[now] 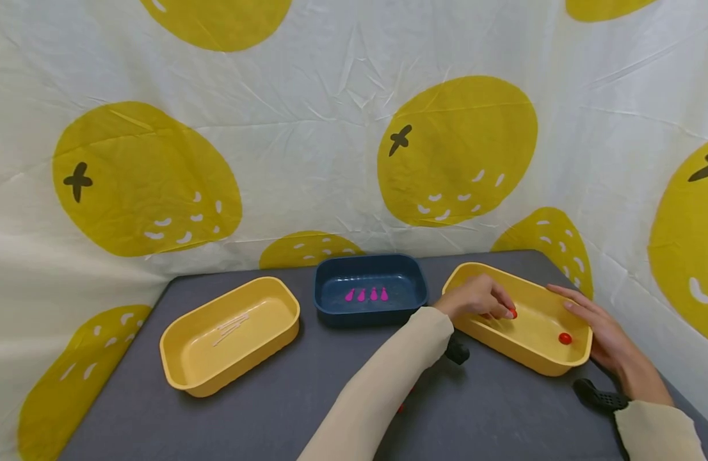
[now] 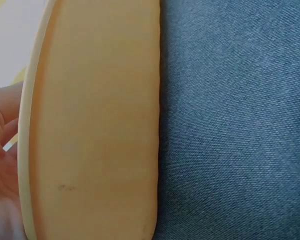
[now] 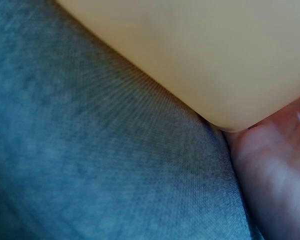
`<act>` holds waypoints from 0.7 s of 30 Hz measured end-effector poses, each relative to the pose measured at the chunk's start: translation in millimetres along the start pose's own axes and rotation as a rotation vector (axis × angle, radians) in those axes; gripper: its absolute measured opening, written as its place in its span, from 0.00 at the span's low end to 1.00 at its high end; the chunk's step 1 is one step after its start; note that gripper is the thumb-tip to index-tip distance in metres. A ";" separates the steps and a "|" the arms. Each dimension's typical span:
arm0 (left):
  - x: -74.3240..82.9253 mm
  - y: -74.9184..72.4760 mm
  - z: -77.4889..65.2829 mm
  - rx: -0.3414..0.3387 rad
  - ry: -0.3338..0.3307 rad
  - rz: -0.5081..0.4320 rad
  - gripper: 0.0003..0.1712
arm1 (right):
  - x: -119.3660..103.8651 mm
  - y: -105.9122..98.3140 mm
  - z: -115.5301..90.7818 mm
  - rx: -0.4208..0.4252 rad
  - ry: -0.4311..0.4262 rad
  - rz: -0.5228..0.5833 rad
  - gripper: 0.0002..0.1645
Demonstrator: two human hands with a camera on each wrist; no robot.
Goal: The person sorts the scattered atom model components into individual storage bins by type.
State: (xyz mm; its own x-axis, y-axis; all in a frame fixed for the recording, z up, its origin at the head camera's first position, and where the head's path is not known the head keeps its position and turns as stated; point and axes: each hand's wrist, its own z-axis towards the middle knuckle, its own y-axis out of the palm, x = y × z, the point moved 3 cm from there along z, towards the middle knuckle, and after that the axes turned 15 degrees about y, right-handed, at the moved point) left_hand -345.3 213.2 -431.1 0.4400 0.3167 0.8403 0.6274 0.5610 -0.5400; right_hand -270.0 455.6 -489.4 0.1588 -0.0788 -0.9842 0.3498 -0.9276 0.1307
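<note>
In the head view, my left hand (image 1: 482, 298) reaches over the near rim of the right yellow tray (image 1: 541, 320). Between thumb and fingertips it pinches a small red bead-like piece (image 1: 513, 313), mostly covered by the fingers. Another red round piece (image 1: 565, 338) lies on the tray floor toward the right end. Against the outside of that end rests my right hand (image 1: 607, 333), its visible fingers extended along the far rim; the thumb is hidden. Both wrist views show the tray's outer wall (image 2: 95, 120) close up, with part of each hand beside it.
A dark blue tray (image 1: 371, 318) holding several pink pin-shaped pieces (image 1: 362, 295) stands at the back middle. Leftward is another yellow tray (image 1: 239, 368) with thin pale sticks (image 1: 231, 328). Red bits (image 1: 401, 408) peek out beside the left sleeve on the grey table. Patterned cloth (image 1: 308, 179) hangs behind.
</note>
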 end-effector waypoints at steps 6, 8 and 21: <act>-1.3 -0.1 3.4 -0.030 0.000 0.031 0.02 | -0.3 1.1 -0.5 -0.030 -0.013 0.011 0.32; -2.0 0.5 3.7 -0.039 0.012 0.062 0.02 | -0.1 1.8 -0.3 -0.044 -0.020 0.012 0.32; -4.2 4.7 6.0 -0.054 0.075 0.329 0.03 | -1.5 4.6 -1.0 -0.066 -0.032 0.042 0.32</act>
State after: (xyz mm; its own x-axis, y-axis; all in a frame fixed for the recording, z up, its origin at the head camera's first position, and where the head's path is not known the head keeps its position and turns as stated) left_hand -348.0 219.0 -436.9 0.6694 0.4159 0.6155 0.4762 0.3957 -0.7853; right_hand -267.7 451.8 -487.2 0.1456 -0.1293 -0.9809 0.4037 -0.8974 0.1782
